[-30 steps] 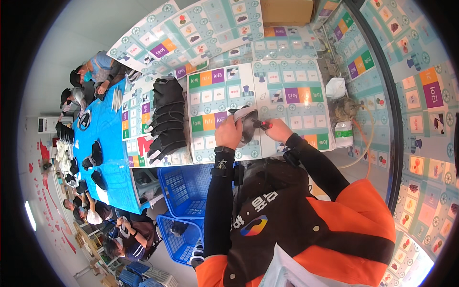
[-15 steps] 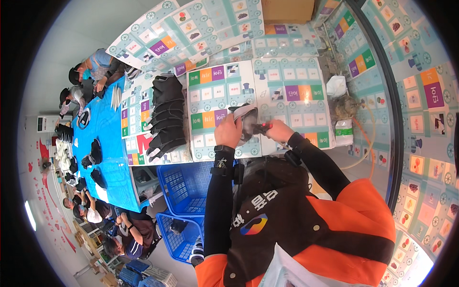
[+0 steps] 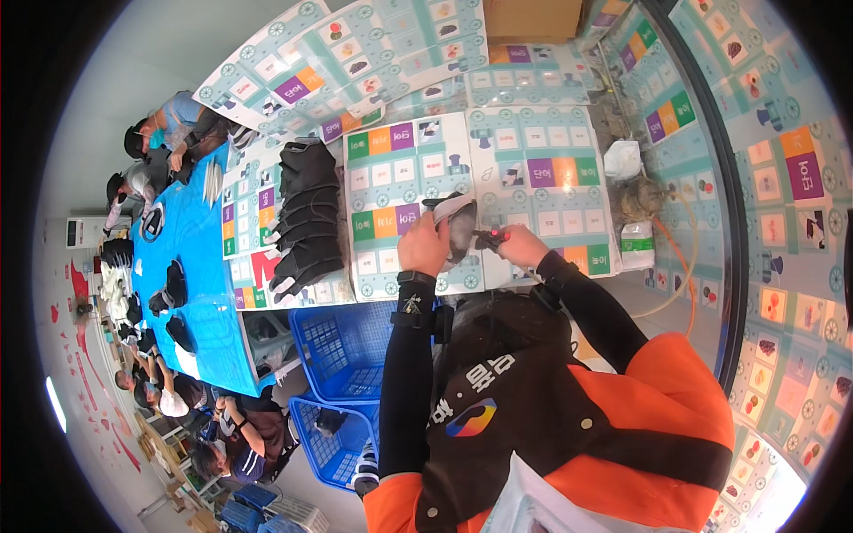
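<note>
My left hand [image 3: 425, 246] grips a grey shoe upper [image 3: 459, 224] with a dark edge and a white band, holding it just above the printed sheets on the table. Fingers of my right hand [image 3: 524, 247] are wrapped round a small black-and-red hand tool [image 3: 491, 237]. The tool's tip points left at the upper, close to it or touching; I cannot tell which. Left of my hands, a row of black shoe uppers [image 3: 308, 213] lies overlapped on the table.
Blue baskets [image 3: 338, 355] stand below the table's front edge. A blue-covered table [image 3: 200, 293] with dark shoes is at the left, with several people around it. At the right are a white bag [image 3: 625, 160] and an orange hose [image 3: 680, 258]. A cardboard box [image 3: 533, 19] sits at the back.
My right hand and the tool have shifted very slightly, while the upper stays in my left hand. The whole view has drifted a little to the left.
</note>
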### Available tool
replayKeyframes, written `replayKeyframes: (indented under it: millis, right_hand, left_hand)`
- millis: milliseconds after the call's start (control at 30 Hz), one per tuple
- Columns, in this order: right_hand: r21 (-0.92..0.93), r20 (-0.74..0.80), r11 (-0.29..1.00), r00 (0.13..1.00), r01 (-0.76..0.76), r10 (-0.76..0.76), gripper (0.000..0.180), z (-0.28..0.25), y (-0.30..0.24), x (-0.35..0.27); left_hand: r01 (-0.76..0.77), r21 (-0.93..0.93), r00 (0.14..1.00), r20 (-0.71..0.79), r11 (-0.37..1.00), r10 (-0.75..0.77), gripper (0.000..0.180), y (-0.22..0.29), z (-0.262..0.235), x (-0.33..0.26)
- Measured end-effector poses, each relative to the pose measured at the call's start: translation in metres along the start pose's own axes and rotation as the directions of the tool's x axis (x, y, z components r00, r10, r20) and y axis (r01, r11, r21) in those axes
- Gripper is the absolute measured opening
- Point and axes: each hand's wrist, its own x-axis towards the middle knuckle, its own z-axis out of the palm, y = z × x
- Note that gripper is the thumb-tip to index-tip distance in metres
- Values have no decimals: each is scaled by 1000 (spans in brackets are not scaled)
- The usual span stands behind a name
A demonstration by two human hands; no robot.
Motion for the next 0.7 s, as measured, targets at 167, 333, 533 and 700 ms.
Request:
replayKeyframes:
  millis: [167, 333, 533, 700]
  right_hand:
    - [51, -121, 997, 992, 51, -44, 24, 9, 19, 5]
    - [96, 11, 995, 1000, -15, 14, 24, 8, 4, -5]
    - [25, -235, 993, 966, 116, -107, 21, 11, 4, -4]
    - [-30, -185, 995, 978, 96, -100, 21, 8, -3, -1]
  left_hand:
    - [-44, 3, 999, -25, 999, 44, 31, 0, 3, 2]
    - [18, 8, 1000, 17, 1000, -18, 31, 3, 0, 1]
    - [4, 10, 1000, 10, 1000, -4, 32, 2, 2, 2]
    - [3, 46, 998, 63, 999, -6, 30, 4, -2, 9]
